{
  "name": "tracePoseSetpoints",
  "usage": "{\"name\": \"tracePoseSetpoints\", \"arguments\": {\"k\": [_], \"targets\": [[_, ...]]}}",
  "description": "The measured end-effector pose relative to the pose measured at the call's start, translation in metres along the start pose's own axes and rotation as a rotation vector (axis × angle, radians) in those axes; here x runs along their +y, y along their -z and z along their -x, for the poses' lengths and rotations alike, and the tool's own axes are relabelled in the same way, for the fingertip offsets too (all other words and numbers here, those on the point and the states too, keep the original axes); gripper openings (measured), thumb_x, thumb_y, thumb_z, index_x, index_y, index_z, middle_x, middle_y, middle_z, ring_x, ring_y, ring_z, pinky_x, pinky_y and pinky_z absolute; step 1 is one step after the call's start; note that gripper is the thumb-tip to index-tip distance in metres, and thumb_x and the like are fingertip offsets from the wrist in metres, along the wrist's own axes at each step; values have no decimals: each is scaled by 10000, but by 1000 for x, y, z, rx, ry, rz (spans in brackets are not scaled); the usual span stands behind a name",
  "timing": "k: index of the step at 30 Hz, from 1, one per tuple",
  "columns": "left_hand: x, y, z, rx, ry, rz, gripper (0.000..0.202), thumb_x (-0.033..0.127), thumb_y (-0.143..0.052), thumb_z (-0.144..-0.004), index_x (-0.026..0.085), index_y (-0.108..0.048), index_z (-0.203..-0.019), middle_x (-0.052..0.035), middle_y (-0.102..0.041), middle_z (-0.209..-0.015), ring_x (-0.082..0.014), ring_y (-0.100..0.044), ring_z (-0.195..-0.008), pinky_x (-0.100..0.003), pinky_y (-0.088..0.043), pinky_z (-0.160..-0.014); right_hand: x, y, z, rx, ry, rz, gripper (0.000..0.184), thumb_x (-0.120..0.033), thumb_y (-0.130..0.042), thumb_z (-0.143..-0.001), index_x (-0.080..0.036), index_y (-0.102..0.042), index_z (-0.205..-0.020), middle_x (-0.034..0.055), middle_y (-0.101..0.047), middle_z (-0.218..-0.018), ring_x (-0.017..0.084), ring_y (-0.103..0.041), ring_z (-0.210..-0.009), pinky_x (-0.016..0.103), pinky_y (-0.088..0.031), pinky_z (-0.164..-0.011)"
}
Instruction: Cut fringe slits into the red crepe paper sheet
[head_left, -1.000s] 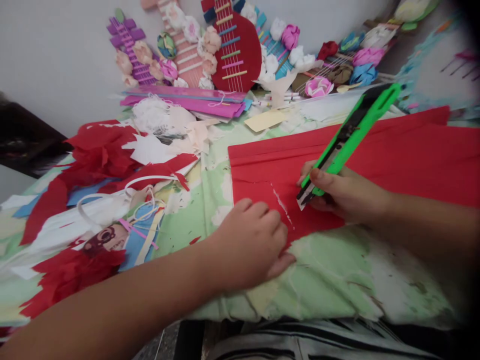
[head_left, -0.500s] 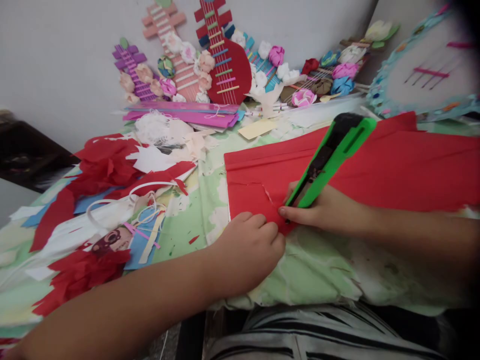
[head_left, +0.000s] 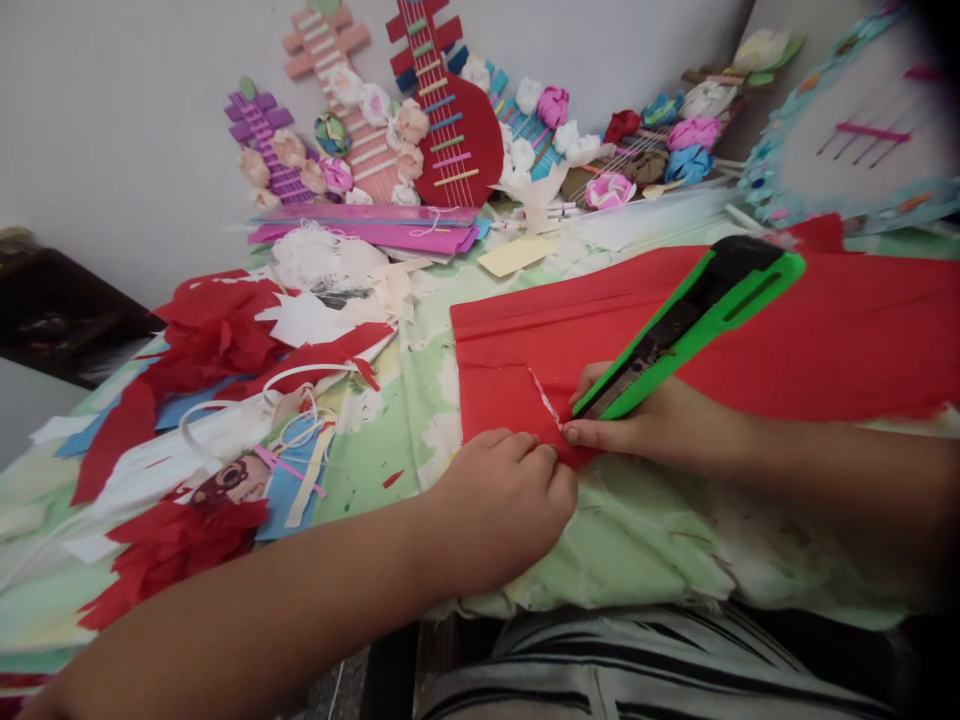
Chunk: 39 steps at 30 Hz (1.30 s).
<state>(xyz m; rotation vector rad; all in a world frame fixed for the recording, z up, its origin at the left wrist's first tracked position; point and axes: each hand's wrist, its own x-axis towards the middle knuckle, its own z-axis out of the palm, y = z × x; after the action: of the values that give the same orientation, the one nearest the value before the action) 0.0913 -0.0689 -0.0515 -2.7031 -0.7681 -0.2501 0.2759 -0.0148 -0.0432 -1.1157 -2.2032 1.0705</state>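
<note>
A large red paper sheet (head_left: 750, 330) lies on the green patterned table cover (head_left: 645, 540). My right hand (head_left: 660, 425) grips a green and black utility knife (head_left: 690, 325), its tip down at the sheet's near edge where a slit (head_left: 546, 398) runs. My left hand (head_left: 502, 505) is closed into a fist and presses on the sheet's near left corner, just beside the knife tip. Whether it holds anything is hidden.
Torn red paper scraps (head_left: 210, 330), white and blue cuttings and white cord (head_left: 247, 410) cover the table's left side. Paper guitars (head_left: 450, 110) and paper flowers (head_left: 607, 190) lean against the back wall. Pink strips (head_left: 367, 225) and a yellow card (head_left: 517, 255) lie behind the sheet.
The knife has come down along the slit towards me, to the sheet's near edge, close to my left hand. My left hand has curled from flat into a fist.
</note>
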Motion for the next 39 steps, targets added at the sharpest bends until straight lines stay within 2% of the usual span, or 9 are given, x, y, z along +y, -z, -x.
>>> {"name": "tracePoseSetpoints", "arguments": {"k": [8,14,18,22,24,28,32,35,39], "targets": [[0,-2,0,24,-11,-5,132,112,-437,-792,114,-567,-810,-84,-630,-773,-209,-590,-685,-349,-483,-603,0,-2,2,10,-63,30,311,-480,-589,-664,-177,-519,-658,-14,-528,-619,121,-525,-596,253,-414,-534],[0,1,0,-1,-26,4,150,104,-423,-786,100,-563,-843,-88,-629,-759,-204,-599,-668,-339,-495,-578,0,-5,3,9,-63,31,284,-439,-596,-662,-177,-498,-615,-15,-528,-589,116,-518,-566,250,-406,-511],[-2,2,-1,44,-30,-1,149,101,-429,-786,95,-566,-844,-87,-641,-751,-204,-607,-642,-332,-500,-551,-4,-6,6,-32,-93,-25,299,-447,-621,-632,-180,-499,-580,-27,-482,-527,100,-471,-515,240,-384,-484],[-1,0,0,49,-27,-5,162,103,-418,-796,96,-575,-833,-105,-647,-789,-214,-617,-687,-337,-501,-567,-4,-2,6,-28,-95,-112,265,-424,-623,-644,-174,-546,-601,-14,-511,-556,96,-487,-536,225,-393,-493],[1,1,0,26,-27,3,159,102,-426,-787,98,-579,-827,-109,-647,-805,-226,-618,-717,-348,-500,-577,0,2,5,0,-126,-159,296,-446,-611,-657,-171,-534,-578,-15,-489,-535,82,-458,-499,208,-364,-445],[4,3,0,19,-36,8,147,107,-441,-769,104,-585,-796,-119,-648,-819,-227,-615,-707,-357,-496,-578,5,10,3,10,-279,-404,371,-518,-550,-690,-178,-466,-567,-51,-334,-419,44,-286,-358,190,-201,-320],[3,7,-2,58,-38,-37,182,114,-408,-791,109,-590,-788,-114,-653,-790,-199,-606,-632,-338,-486,-545,-6,19,-3,50,-378,-614,296,-474,-546,-710,-184,-495,-737,-93,-236,-398,31,-170,-336,170,-104,-302],[2,10,-2,155,-49,-127,196,115,-392,-814,111,-588,-808,-111,-660,-802,-186,-600,-615,-327,-477,-536,-15,27,-20,120,-258,-505,248,-341,-522,-754,-198,-498,-955,-96,-290,-408,39,-234,-337,155,-147,-311],[4,12,0,267,-61,-231,152,129,-434,-803,110,-583,-822,-121,-661,-840,-190,-604,-641,-323,-473,-550,-14,29,-63,124,13,-276,195,-335,-483,-779,-223,-449,-934,-74,-432,-458,63,-381,-369,175,-287,-357]]}}
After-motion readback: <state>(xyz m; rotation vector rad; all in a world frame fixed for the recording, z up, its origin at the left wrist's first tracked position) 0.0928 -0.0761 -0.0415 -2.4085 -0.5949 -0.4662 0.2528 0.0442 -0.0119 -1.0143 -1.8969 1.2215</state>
